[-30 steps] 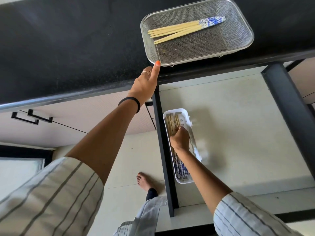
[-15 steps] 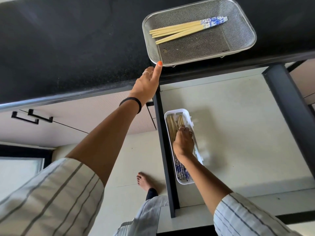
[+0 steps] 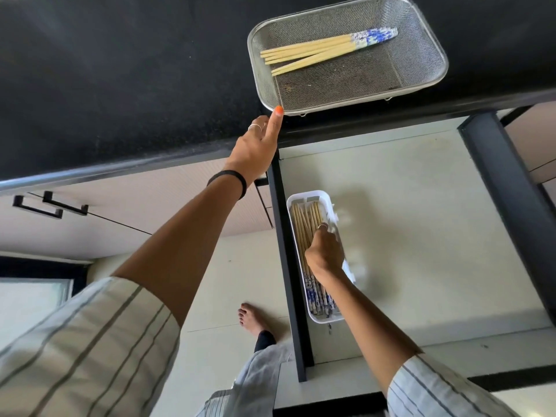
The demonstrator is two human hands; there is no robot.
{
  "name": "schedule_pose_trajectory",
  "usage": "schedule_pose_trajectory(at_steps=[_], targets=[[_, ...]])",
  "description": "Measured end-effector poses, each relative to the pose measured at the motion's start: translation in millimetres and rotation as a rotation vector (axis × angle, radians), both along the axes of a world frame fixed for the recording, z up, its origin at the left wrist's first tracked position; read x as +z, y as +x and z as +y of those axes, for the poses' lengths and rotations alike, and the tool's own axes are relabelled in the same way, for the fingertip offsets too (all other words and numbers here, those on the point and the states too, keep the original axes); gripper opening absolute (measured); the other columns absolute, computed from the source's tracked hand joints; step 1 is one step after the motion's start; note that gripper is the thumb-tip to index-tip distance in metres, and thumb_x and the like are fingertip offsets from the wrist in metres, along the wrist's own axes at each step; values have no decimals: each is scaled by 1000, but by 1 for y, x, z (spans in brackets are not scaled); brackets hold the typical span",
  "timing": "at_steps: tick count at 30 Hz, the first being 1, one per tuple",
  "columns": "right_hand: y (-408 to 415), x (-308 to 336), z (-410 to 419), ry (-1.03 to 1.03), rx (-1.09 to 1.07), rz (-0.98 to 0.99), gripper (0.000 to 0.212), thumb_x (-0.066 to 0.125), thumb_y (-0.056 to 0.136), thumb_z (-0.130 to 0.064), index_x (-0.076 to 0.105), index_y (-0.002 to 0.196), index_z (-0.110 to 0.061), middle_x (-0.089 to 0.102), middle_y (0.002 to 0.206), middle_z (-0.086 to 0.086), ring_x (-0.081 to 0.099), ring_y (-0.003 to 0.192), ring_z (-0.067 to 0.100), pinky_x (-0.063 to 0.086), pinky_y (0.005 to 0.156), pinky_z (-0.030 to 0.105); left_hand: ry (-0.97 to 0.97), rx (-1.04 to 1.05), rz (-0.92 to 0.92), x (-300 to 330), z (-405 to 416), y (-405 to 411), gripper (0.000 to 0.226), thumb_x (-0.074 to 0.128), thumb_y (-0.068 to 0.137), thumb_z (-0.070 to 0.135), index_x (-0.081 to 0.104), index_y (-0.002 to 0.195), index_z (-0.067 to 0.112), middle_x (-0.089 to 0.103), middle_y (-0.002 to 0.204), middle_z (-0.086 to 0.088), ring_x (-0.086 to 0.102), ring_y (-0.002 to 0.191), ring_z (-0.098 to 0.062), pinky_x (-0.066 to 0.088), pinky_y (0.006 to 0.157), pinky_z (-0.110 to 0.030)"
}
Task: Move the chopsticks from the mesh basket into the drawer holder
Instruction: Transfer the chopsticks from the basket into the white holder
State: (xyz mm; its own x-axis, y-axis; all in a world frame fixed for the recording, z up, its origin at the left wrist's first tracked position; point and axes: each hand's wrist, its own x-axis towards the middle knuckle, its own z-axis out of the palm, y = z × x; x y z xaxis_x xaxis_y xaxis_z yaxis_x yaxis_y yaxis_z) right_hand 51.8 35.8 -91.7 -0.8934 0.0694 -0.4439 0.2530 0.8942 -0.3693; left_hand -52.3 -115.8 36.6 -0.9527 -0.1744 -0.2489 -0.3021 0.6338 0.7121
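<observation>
A steel mesh basket [image 3: 433, 46] sits on the black counter [image 3: 120, 70] and holds several bamboo chopsticks [image 3: 313, 51] with blue-patterned ends. My left hand [image 3: 255, 149] rests at the counter edge, its thumb tip touching the basket's near-left corner. Below, in the open drawer [image 3: 421, 221], a white holder [image 3: 307, 195] lies lengthwise and contains several more chopsticks [image 3: 302, 219]. My right hand [image 3: 326, 254] is inside the holder, fingers curled down onto those chopsticks, hiding their middle part.
The drawer has dark side rails on the left [image 3: 288, 266] and the right [image 3: 505, 191]. Closed cabinet fronts with black handles [image 3: 51, 206] are at the left. My bare foot [image 3: 252, 319] stands on the floor beside the drawer.
My right hand has slid a little toward me along the holder, over the chopsticks. My left hand has stayed at the basket corner.
</observation>
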Motion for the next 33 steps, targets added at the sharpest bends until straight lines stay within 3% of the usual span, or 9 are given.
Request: schedule_pose_trajectory(at_steps=[10,15,20,26,33], targets=[[-15,8,-2,-79,-50,28,24,37,84,10,54,92,-4,63,95,15,62,96,36,51,81,41,-3,-10,-1,2,1,1,73,16,95,63,32,146,13,47,141,-11,44,129,-24,32,102,-31],[-28,11,-1,-114,-6,62,35,36,90,6,58,116,-3,65,113,17,63,105,36,53,90,47,-8,-11,-5,3,1,1,73,16,95,63,29,147,13,43,145,-10,41,132,-23,30,105,-31],[-2,4,7,-105,33,60,38,37,85,11,55,117,-2,61,115,18,60,108,36,52,90,44,-8,-22,16,2,1,1,70,16,96,61,32,146,14,45,143,-10,42,130,-23,29,93,-24],[23,-7,9,-113,168,1,57,36,86,10,36,142,-4,33,147,19,32,137,35,31,114,41,-4,-15,21,1,1,0,71,15,96,61,32,146,14,46,142,-9,43,130,-23,32,98,-28],[23,-2,12,-149,137,30,58,39,88,5,32,145,-4,32,148,18,31,138,34,31,114,41,-15,-32,22,-2,0,-2,69,14,96,60,34,144,13,46,141,-11,44,126,-22,27,91,-24]])
